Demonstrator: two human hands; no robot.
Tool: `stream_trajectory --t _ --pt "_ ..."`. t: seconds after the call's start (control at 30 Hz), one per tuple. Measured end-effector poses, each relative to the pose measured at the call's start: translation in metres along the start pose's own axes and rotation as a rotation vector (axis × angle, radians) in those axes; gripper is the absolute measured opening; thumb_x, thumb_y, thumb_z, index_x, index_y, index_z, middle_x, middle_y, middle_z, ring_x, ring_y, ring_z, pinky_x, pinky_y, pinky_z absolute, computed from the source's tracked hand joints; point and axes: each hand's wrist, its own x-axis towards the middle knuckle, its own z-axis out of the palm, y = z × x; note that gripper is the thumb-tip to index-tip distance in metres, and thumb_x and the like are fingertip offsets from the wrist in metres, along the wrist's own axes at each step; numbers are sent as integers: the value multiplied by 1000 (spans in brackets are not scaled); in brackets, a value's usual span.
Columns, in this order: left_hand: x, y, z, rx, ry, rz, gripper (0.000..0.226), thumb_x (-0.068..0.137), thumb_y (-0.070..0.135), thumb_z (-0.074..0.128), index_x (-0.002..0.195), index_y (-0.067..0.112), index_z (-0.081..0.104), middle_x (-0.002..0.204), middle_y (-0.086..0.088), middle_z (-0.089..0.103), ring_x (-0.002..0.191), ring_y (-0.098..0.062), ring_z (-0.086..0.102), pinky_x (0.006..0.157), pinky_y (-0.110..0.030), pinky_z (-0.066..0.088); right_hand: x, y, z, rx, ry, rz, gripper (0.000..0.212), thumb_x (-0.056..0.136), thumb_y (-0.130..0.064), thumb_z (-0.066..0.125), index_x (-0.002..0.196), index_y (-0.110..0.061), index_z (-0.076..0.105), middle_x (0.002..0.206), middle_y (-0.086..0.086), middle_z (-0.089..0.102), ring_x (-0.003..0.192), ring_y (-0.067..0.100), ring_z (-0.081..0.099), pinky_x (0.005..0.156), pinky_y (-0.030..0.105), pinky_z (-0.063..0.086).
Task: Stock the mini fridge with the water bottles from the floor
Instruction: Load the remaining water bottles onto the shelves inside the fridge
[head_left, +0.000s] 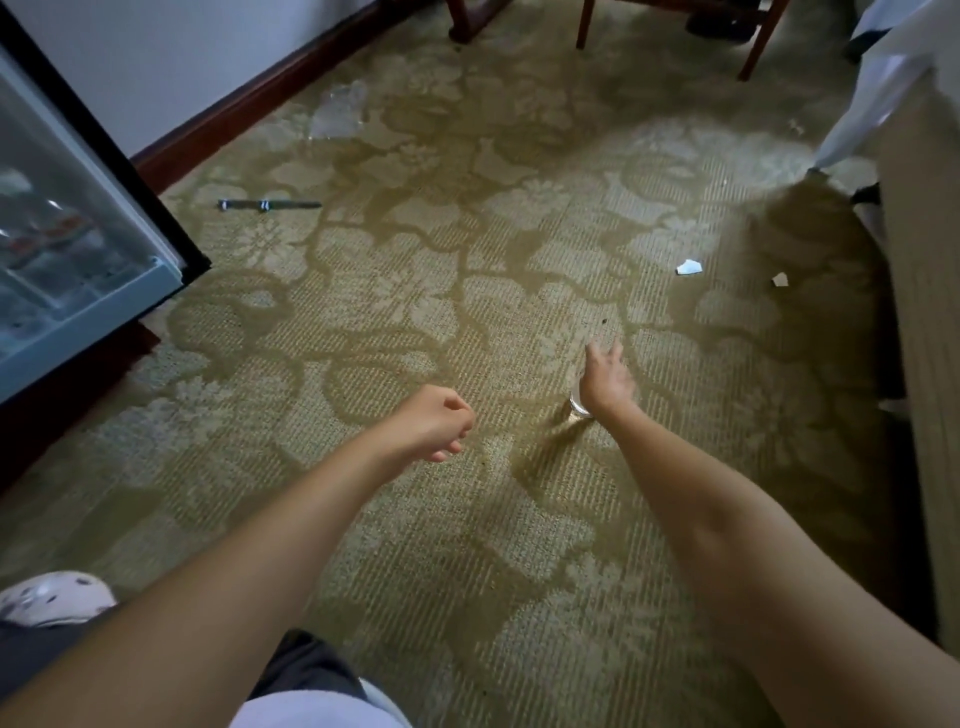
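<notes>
- Head view shows the right hand (605, 382) low over the green floral-patterned carpet (415, 312), its fingers spread apart and clasping nothing yet; just under its wrist shows a sliver of a clear plastic water bottle (578, 408), which seems to stand upright on the floor; whether the palm already touches it cannot be told.
- The left hand (436, 422) hangs in the air to the left of the bottle, fingers loosely curled, holding nothing.
- The step in hand is, I judge, picking up this bottle; the hand hides most of it, so the grasp should wrap fingers and thumb round the body, not nip at the cap; thin clear plastic will likely give, so the hold should be firm without crushing.
- The black-framed mini fridge with a pale interior (78, 249) stands open well to the left; blurred shapes, perhaps bottles, sit inside; the carry should stay low and level, with the free left hand ready to steady the shelf or take the bottle over.
- A blurred patch of clear plastic (337, 111) lies near the wall; it may be wrapping or more bottles; worth checking afterwards.
</notes>
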Motion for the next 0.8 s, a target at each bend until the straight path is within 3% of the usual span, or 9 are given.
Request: stream_trajectory --t 0.1,0.17,0.23,0.3,0.43,0.6,0.7,0.8 --pt "-1 -13 -9 -22 15 -14 17 94 8 43 86 16 55 93 -4 58 83 -16 55 68 -22 47 -13 -5 8 34 -52 -33 59 85 8 45 138 -13 30 153 24 11 123 39 44 103 51 40" --pt "-4 -23 -17 -31 29 -30 14 94 8 43 94 12 56 97 -6 59 86 -17 56 69 -22 47 -21 -12 7 61 -44 -63 41 88 2 47 126 -11 41 146 23 26 119 34 47 104 46 39" --pt "-6 -32 -26 -52 48 -41 15 94 9 42 99 11 57 97 -6 59 83 -16 55 66 -22 46 -28 -26 2 107 -7 -108 26 88 -5 52 114 -7 48 128 19 47 103 26 50 87 31 44" --pt "-8 -41 -37 -84 68 -50 15 93 9 43 99 11 57 95 -5 59 80 -15 56 64 -22 46 -38 -48 -4 182 6 -136 26 83 -13 62 106 -2 54 110 16 57 90 23 53 74 27 44" --pt "-14 -61 -62 -135 105 -63 12 91 8 47 98 11 57 88 -2 58 83 -17 57 65 -24 47 -71 -109 -9 306 -113 -276 30 74 -15 72 99 -2 62 90 9 59 88 28 64 73 42 58" --pt "-32 -106 -107 -263 198 -155 16 86 1 52 100 9 54 79 -5 52 68 -16 49 57 -23 40 -116 -205 -13 334 -220 -560 24 70 -15 73 91 -6 65 83 3 59 81 24 63 71 39 58" --pt "-44 -133 -144 -274 288 -188 46 84 3 59 128 7 46 101 -11 58 82 -20 53 61 -24 43 -139 -272 -17 336 -289 -728 23 68 -16 74 89 -8 66 84 4 62 80 25 65 69 39 58" --pt "-59 -156 -182 -272 380 -218 61 80 2 65 135 10 39 129 -13 51 112 -28 54 82 -31 46 -163 -335 -21 281 -326 -904 21 68 -18 73 86 -11 66 81 2 62 74 19 60 65 33 52"
